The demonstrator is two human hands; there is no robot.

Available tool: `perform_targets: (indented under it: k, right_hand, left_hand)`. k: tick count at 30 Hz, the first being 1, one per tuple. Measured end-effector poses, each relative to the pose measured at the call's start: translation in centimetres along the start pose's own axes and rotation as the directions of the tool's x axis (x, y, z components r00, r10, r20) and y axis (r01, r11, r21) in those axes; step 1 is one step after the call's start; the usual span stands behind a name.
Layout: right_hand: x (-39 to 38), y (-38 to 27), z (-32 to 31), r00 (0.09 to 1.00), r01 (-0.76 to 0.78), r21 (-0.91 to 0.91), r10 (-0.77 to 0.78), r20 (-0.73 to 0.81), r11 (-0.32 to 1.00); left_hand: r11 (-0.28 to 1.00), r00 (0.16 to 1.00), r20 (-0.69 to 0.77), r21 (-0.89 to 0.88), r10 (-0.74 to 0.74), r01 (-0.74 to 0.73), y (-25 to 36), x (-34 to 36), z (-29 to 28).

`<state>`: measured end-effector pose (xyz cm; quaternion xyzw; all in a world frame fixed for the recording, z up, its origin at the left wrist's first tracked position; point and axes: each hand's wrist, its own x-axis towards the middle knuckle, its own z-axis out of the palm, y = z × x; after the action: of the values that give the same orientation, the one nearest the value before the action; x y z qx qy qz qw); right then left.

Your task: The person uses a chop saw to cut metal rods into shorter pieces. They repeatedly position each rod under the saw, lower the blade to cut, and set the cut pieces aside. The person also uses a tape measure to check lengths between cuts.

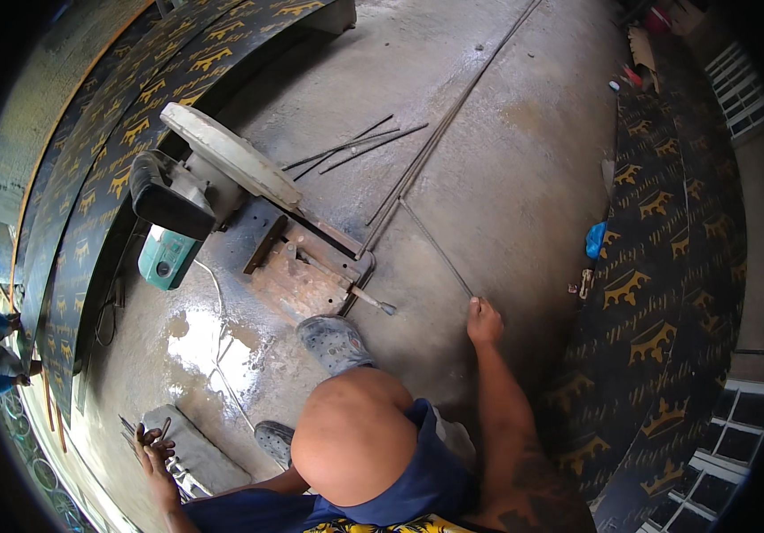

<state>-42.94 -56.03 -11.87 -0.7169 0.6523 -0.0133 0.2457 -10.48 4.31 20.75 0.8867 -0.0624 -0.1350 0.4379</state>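
My right hand (486, 322) is closed around one end of a thin steel rod (435, 247), which slants away to the far left over the concrete floor. Its far end meets several long rods (444, 129) that run up toward the top right. At lower left, my left hand (155, 457) has its fingers bent around a small, thin, stick-like piece (167, 428) that I cannot make out well. A cut-off saw (240, 213) with a green motor, black handle and grey guard stands left of centre. The near ends of the long rods lie by its rusty base (288, 289).
Several short rods (355, 147) lie beyond the saw. Dark printed boards line the left (133, 115) and right (648, 284). A grey block (195, 449) sits beside my left hand. A pale cable (220, 342) crosses the wet floor near my shoe (337, 342).
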Motion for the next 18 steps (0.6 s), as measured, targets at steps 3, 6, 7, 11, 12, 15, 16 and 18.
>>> perform_targets:
  k: [3, 6, 7, 11, 12, 15, 16, 18]
  right_hand:
    - [0.3, -0.3, 0.9, 0.98, 0.03, -0.166, -0.062, -0.187, 0.986]
    - [2.3, -6.2, 2.8, 0.87, 0.205, -0.389, -0.349, -0.349, 0.898]
    - [4.2, -9.7, 4.0, 0.866, 0.355, -0.296, -0.431, -0.252, 0.887]
    - [8.5, -23.1, 9.7, 0.932, 0.136, 0.52, -0.287, 0.222, 0.843]
    - [8.8, -24.6, 10.7, 0.951, 0.031, 0.498, -0.179, 0.253, 0.867]
    - [8.9, -26.3, 11.4, 0.956, -0.094, 0.555, -0.08, 0.282, 0.827]
    - [8.4, -25.5, 10.5, 0.94, -0.152, 0.538, -0.048, 0.338, 0.829]
    - [6.3, -23.2, 7.4, 0.944, -0.209, 0.747, -0.071, 0.324, 0.632]
  left_hand:
    - [0.994, 0.999, 0.039, 0.106, -0.019, 0.015, -0.1, 0.3, 1.0]
    - [0.989, 0.998, 0.05, 0.144, -0.048, 0.04, -0.4, -0.2, 1.8]
    - [0.989, 0.996, 0.068, 0.142, -0.059, 0.049, -0.5, -0.1, 2.2]
    - [0.987, 0.977, 0.188, 0.145, -0.1, 0.073, 0.1, -0.2, 4.0]
    - [0.991, 0.971, 0.222, 0.124, -0.084, 0.057, 0.6, -0.4, 4.5]
    - [0.989, 0.953, 0.274, 0.104, -0.128, 0.103, 2.7, -1.0, 7.0]
    - [0.993, 0.945, 0.308, 0.059, -0.114, 0.1, 3.5, -1.3, 8.2]
    - [0.994, 0.925, 0.366, 0.017, -0.102, 0.103, 5.6, -1.0, 11.0]
